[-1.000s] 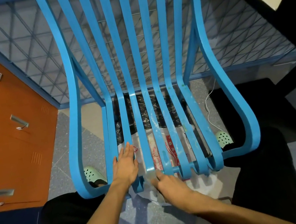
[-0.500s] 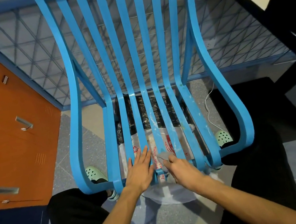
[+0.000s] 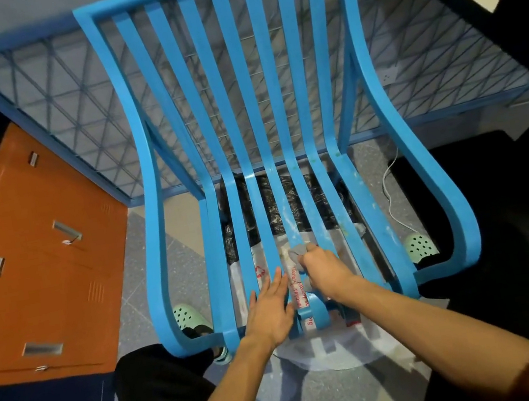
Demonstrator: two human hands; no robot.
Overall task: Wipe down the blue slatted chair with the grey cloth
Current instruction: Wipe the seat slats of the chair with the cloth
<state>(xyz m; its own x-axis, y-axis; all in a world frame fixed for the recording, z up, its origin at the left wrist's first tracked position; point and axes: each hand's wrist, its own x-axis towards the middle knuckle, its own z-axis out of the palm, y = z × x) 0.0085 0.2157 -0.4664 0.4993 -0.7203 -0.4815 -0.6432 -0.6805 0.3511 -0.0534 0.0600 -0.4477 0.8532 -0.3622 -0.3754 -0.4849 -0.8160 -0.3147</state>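
Right hand is fisted around the bunched grey cloth, pressing it on a middle seat slat of the blue slatted metal chair near the seat's front edge; left hand lies open and flat on the neighbouring slat, probably to brace the frame. Slat gaps are narrow, but the run toward the backrest looks clear, with speckled slats remaining on the right
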